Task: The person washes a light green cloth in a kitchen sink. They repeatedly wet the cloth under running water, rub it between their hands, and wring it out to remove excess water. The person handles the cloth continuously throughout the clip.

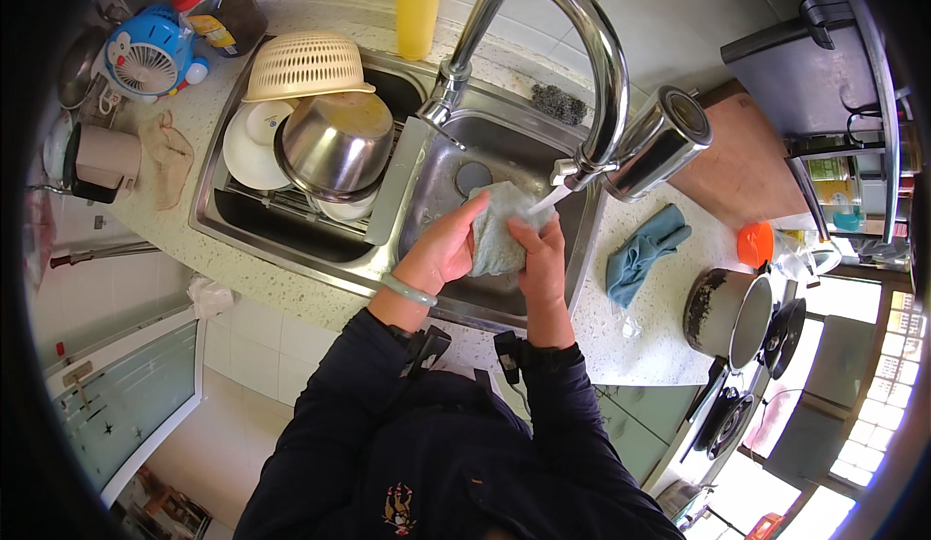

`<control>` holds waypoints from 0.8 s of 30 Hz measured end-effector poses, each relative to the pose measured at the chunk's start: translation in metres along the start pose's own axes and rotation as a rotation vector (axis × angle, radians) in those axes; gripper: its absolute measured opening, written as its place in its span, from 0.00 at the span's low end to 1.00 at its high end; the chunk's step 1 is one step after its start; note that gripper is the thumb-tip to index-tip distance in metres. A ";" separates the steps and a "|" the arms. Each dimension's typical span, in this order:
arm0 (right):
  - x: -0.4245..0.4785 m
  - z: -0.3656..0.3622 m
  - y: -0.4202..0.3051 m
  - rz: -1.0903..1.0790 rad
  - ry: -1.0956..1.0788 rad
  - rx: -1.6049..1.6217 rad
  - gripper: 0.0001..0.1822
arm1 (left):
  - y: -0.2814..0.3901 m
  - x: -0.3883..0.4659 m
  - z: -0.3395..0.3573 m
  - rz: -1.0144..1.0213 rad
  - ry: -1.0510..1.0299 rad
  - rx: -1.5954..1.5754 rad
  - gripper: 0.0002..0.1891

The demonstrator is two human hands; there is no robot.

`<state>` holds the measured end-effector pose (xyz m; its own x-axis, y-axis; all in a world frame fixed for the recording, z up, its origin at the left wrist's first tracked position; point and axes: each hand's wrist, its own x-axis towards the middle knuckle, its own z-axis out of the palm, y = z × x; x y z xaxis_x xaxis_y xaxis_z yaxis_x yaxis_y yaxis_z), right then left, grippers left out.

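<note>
Both my hands grip a wet, pale grey-green cloth [499,243] over the right basin of a stainless steel sink [476,296]. My left hand [445,238] holds its left side, thumb pointing up, with a pale bangle [409,290] at the wrist. On the right edge, my right hand [542,253] presses its thumb onto the cloth. A stream of water [550,198] from the chrome gooseneck faucet [618,75] falls on the cloth near my right thumb. The fingers behind the cloth are partly hidden. Beyond it shows the round drain [473,178].
Left basin: a cream plastic colander [309,67], a steel pot [338,144] and white bowls [254,144] on a rack. Right counter: a blue-green cloth [647,253], a worn saucepan [727,314] and a cutting board [734,158]. Behind the sink: a yellow bottle [420,9] and a scouring pad [558,104].
</note>
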<state>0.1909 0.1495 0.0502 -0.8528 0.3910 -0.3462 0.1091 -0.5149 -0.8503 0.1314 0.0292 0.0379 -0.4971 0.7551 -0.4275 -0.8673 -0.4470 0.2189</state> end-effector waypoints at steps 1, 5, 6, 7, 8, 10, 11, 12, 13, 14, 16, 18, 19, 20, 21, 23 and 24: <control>0.000 -0.001 0.002 -0.043 0.018 -0.005 0.18 | 0.000 0.001 0.001 0.016 0.038 0.049 0.22; 0.002 -0.019 0.010 -0.051 0.114 0.057 0.17 | -0.005 0.005 0.007 0.032 0.175 0.212 0.20; 0.002 -0.023 0.008 -0.055 0.124 0.077 0.17 | -0.007 0.006 0.003 0.047 0.197 0.251 0.19; 0.003 -0.027 0.005 -0.059 0.135 0.096 0.17 | -0.008 0.007 0.000 0.062 0.219 0.290 0.19; 0.004 -0.033 -0.001 0.009 0.107 0.167 0.19 | -0.009 0.007 -0.004 0.078 0.183 0.219 0.19; 0.004 -0.038 -0.011 0.085 0.078 0.261 0.20 | -0.010 0.005 -0.013 0.100 0.105 0.077 0.18; 0.004 -0.040 -0.014 0.124 0.063 0.309 0.21 | -0.012 0.006 -0.018 0.118 0.087 0.037 0.19; 0.004 -0.045 -0.016 0.155 0.047 0.343 0.23 | -0.013 0.005 -0.020 0.137 0.070 -0.005 0.20; 0.003 -0.048 -0.018 0.147 0.035 0.346 0.23 | -0.013 0.005 -0.022 0.157 0.053 -0.047 0.21; 0.003 -0.049 -0.020 0.140 0.022 0.348 0.24 | -0.013 0.006 -0.024 0.145 0.051 -0.078 0.21; 0.001 -0.051 -0.022 0.128 0.007 0.354 0.25 | -0.009 0.006 -0.022 0.122 0.048 -0.136 0.23; -0.001 -0.051 -0.024 0.119 0.002 0.361 0.27 | -0.009 0.006 -0.022 0.113 0.050 -0.171 0.23; -0.001 -0.051 -0.024 0.108 -0.002 0.359 0.28 | -0.008 0.005 -0.022 0.109 0.051 -0.187 0.23; -0.001 -0.052 -0.025 0.098 -0.005 0.357 0.28 | -0.008 0.005 -0.023 0.112 0.031 -0.187 0.22; -0.002 -0.052 -0.025 0.087 -0.009 0.353 0.29 | -0.009 0.006 -0.027 0.116 0.010 -0.188 0.21; -0.003 -0.051 -0.027 0.086 0.000 0.351 0.29 | -0.011 0.009 -0.035 0.109 0.001 -0.235 0.19; -0.003 -0.051 -0.028 0.085 0.006 0.349 0.30 | -0.012 0.011 -0.036 0.097 0.013 -0.283 0.18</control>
<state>0.2168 0.2012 0.0549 -0.8451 0.3397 -0.4129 -0.0027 -0.7750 -0.6320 0.1373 0.0253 -0.0008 -0.5753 0.6972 -0.4278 -0.7734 -0.6339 0.0071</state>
